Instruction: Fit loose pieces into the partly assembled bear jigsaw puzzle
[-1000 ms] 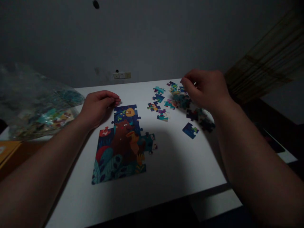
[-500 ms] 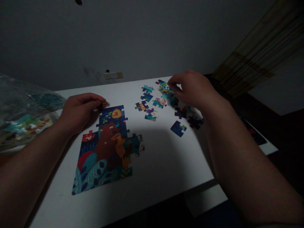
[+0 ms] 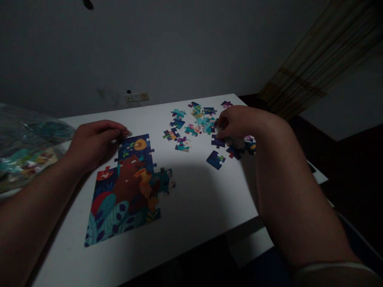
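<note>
A partly joined jigsaw [image 3: 127,187] with a brown bear on dark blue lies on the white table [image 3: 197,199]. My left hand [image 3: 94,141] rests at its upper left corner, fingers curled, fingertips touching the top edge. Several loose pieces [image 3: 194,123] are scattered to the right. My right hand [image 3: 239,123] is down among them, fingers bent and pinched near a dark piece [image 3: 217,140]; what it holds is hidden. One blue piece [image 3: 216,159] lies apart, nearer me.
A clear plastic bag [image 3: 26,143] with coloured contents sits at the table's left end. A wall socket [image 3: 136,96] is on the grey wall behind. A curtain [image 3: 323,59] hangs at the right. The table's front edge runs diagonally below my right forearm.
My right hand has dropped from above the far pieces down and nearer, into the pile. The view has shifted right. My left hand stays at the jigsaw's corner.
</note>
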A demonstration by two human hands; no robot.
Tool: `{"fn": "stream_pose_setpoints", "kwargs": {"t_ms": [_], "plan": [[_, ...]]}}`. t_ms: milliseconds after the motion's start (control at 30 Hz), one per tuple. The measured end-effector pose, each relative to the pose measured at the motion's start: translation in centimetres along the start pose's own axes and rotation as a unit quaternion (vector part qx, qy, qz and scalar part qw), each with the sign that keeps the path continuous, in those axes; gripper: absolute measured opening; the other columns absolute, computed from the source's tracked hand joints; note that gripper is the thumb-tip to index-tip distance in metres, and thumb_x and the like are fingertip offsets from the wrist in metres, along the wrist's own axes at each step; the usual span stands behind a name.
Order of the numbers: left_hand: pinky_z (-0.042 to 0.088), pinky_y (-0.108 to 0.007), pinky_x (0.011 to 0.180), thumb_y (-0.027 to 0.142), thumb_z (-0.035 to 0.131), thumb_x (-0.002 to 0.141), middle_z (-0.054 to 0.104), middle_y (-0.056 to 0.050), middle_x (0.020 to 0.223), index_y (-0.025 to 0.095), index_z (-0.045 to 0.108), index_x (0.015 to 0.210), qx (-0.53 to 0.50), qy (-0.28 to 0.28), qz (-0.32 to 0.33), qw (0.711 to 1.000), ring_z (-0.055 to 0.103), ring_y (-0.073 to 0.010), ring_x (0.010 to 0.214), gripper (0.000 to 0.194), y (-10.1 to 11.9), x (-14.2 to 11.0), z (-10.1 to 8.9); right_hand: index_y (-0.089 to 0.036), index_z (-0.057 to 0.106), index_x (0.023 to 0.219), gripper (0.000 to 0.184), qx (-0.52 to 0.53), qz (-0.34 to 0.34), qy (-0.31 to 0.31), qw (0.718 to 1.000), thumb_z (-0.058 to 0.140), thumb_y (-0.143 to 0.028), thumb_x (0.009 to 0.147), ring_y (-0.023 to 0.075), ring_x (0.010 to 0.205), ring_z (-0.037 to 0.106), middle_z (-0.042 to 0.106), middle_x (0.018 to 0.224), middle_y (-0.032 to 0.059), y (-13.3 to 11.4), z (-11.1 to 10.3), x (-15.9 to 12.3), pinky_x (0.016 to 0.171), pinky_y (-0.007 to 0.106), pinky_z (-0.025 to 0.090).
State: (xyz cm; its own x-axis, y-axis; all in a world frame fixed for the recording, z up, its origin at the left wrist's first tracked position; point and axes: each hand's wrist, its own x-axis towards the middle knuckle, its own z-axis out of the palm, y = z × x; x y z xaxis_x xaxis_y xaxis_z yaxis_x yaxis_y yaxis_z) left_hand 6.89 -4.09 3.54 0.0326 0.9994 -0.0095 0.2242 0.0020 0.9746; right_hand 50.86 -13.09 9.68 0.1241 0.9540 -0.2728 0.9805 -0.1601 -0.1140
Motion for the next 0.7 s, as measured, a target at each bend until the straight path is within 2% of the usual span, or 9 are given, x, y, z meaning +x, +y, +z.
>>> {"fn": "stream_pose_setpoints", "kwargs": {"t_ms": [100,233,300,367,467,567,700], "plan": [[0.055,-0.027,0.067,0.017,0.085,0.073,0.09,-0.01,0.098,0.021,0.089,0.088,0.001,-0.001,0.006,1.0,0.079,-0.0231,0.089,0.016,0.2,-0.1,0.1,-0.028,0.093,0.114,0.036,0.004,-0.008,-0.019,1.0,0.103,-0.044,0.083,0.0327,0.095,0.084,0.093,0.112,0.0103,-0.8,-0.3,-0.5,0.077,0.041,0.058],[0.057,-0.029,0.072,0.015,0.083,0.073,0.09,-0.008,0.095,0.021,0.088,0.086,0.01,0.001,0.018,1.0,0.079,-0.0224,0.09,0.014,0.3,-0.2,0.3,-0.028,0.093,0.109,0.03,0.017,-0.008,-0.016,1.0,0.103,-0.036,0.083,0.032,0.089,0.082,0.091,0.107,0.0107,-1.4,-0.2,-0.6,0.076,0.042,0.057],[0.058,-0.029,0.076,0.013,0.082,0.074,0.09,-0.007,0.094,0.021,0.088,0.086,0.011,0.003,0.015,1.0,0.08,-0.0222,0.092,0.016,0.3,-0.2,0.3,-0.026,0.092,0.108,0.023,0.015,-0.014,0.026,0.999,0.099,-0.036,0.088,0.0315,0.087,0.08,0.09,0.104,0.0121,-1.4,-0.2,-0.6,0.076,0.042,0.055],[0.058,-0.029,0.078,0.011,0.082,0.075,0.09,-0.006,0.095,0.021,0.088,0.089,0.012,0.003,0.01,1.0,0.081,-0.0226,0.094,0.018,0.1,0.0,0.2,-0.023,0.091,0.106,0.016,0.015,-0.017,0.096,0.995,0.088,-0.038,0.099,0.031,0.084,0.078,0.089,0.102,0.0149,-1.1,-0.1,-0.5,0.076,0.043,0.053],[0.06,-0.028,0.081,0.01,0.082,0.077,0.091,-0.006,0.096,0.02,0.088,0.091,0.006,0.003,0.003,1.0,0.082,-0.0225,0.096,0.019,0.0,0.1,0.1,-0.022,0.091,0.104,0.023,0.04,0.007,0.156,0.987,0.075,-0.037,0.108,0.0293,0.079,0.075,0.088,0.094,0.0158,-0.3,0.0,-0.4,0.074,0.042,0.051],[0.059,-0.026,0.079,0.01,0.082,0.079,0.09,-0.006,0.096,0.019,0.087,0.091,0.007,0.01,-0.008,1.0,0.082,-0.0211,0.093,0.016,0.1,0.0,0.1,-0.024,0.093,0.109,0.013,0.075,0.041,0.134,0.987,0.086,-0.029,0.099,0.0279,0.075,0.074,0.088,0.091,0.0123,0.7,0.1,-0.4,0.072,0.04,0.051],[0.056,-0.024,0.068,0.012,0.083,0.078,0.091,-0.007,0.1,0.019,0.088,0.094,0.022,0.018,-0.025,0.999,0.082,-0.0229,0.093,0.017,0.3,0.0,0.1,-0.026,0.094,0.104,0.016,0.08,0.061,0.113,0.989,0.091,-0.02,0.09,0.0275,0.075,0.074,0.087,0.093,0.0111,1.6,-0.1,-0.8,0.073,0.041,0.052]]}}
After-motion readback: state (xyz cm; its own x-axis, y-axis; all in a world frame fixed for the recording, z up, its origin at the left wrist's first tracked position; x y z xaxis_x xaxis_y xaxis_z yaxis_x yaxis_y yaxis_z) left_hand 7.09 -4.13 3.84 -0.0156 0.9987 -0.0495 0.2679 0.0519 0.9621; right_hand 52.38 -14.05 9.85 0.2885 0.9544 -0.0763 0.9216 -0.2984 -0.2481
